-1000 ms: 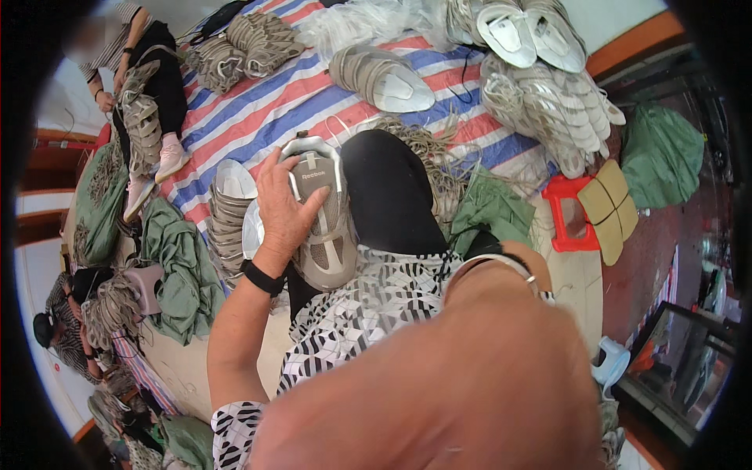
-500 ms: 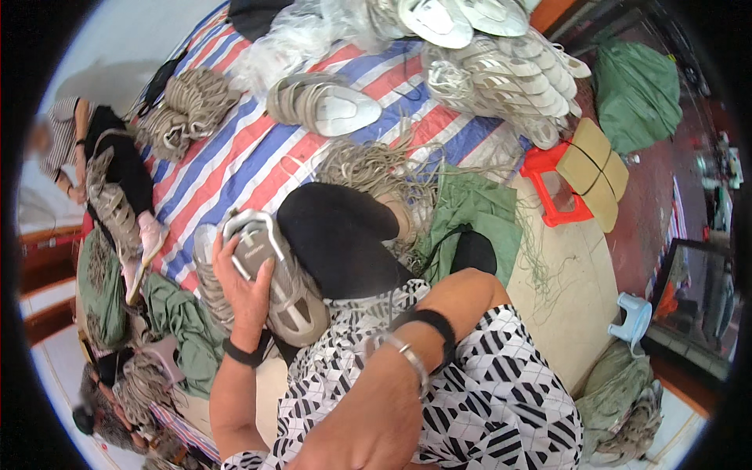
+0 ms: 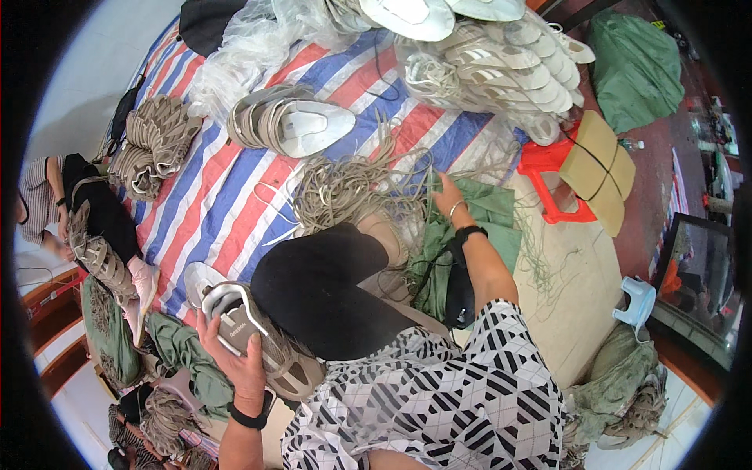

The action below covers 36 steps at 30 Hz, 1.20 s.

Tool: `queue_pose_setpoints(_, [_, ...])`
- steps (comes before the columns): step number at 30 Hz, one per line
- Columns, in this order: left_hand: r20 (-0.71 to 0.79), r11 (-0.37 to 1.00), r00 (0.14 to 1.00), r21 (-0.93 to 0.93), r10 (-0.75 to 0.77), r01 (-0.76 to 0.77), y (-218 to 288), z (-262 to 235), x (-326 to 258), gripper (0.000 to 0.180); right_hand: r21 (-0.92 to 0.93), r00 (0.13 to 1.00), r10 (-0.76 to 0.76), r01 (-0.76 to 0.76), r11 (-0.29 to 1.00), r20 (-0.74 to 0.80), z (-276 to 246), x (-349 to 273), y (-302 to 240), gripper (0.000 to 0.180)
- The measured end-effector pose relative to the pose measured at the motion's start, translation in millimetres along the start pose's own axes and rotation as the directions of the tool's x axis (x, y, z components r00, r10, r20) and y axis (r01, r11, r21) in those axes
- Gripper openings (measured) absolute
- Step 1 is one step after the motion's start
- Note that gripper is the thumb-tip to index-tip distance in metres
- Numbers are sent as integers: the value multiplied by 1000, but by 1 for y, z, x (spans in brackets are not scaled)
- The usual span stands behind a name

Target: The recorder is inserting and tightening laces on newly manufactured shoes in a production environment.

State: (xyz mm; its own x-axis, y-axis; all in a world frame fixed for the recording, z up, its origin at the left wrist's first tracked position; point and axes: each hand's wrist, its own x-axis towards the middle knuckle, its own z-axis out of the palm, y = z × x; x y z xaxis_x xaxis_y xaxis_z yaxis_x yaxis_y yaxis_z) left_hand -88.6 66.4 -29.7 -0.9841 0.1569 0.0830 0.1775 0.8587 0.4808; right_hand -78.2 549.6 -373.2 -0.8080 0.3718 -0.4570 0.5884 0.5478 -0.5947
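My left hand (image 3: 239,368) is wrapped round a taupe-and-grey shoe upper (image 3: 291,368), thumb on its tongue, beside my black-trousered knee. Another pale upper or insole shape (image 3: 200,280) shows just behind it. My right arm is stretched out ahead, and my right hand (image 3: 448,197) is over the green cloth (image 3: 489,215), at the right edge of a tangled heap of beige shoelaces (image 3: 337,188). Its fingers are small and partly hidden, so whether they hold a lace cannot be made out.
Nested shoe uppers (image 3: 294,125) lie on the striped sheet (image 3: 235,211), with a larger stack (image 3: 501,70) farther right. A red plastic stool (image 3: 540,168) carries tan cardboard (image 3: 599,164). A blue stool (image 3: 636,304) stands at right. A co-worker (image 3: 94,204) sits at left.
My right hand has swung from close to my body out to the lace heap and green cloth. The left hand keeps hold of the shoe upper. The view has shifted somewhat.
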Motion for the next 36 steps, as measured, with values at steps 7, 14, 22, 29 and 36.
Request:
queue_pose_setpoints(7, [-28, 998, 998, -37, -58, 57, 5, -3, -7, 67, -438, 964, 230, -150, 886, 135, 38, -19, -52, 28])
queue_pose_setpoints(14, [-43, 999, 999, 30, -27, 28, 6, -8, -18, 65, 102, 581, -812, 806, 583, 55, -13, -152, -237, 13])
queue_pose_setpoints(22, [-224, 991, 966, 72, 125, -112, -22, -7, -30, 59, 507, 56, -910, 843, -178, -411, -51, -317, -390, 13])
queue_pose_setpoints(29, [-44, 691, 986, -719, -159, 79, -24, -29, -81, 41, 924, 561, -789, 103, 368, 252, -44, -329, -399, 12])
queue_pose_setpoints(36, [175, -189, 956, -973, -237, 132, 58, -25, -85, 59, 946, 611, -746, -12, 325, 264, -17, -337, -430, 13])
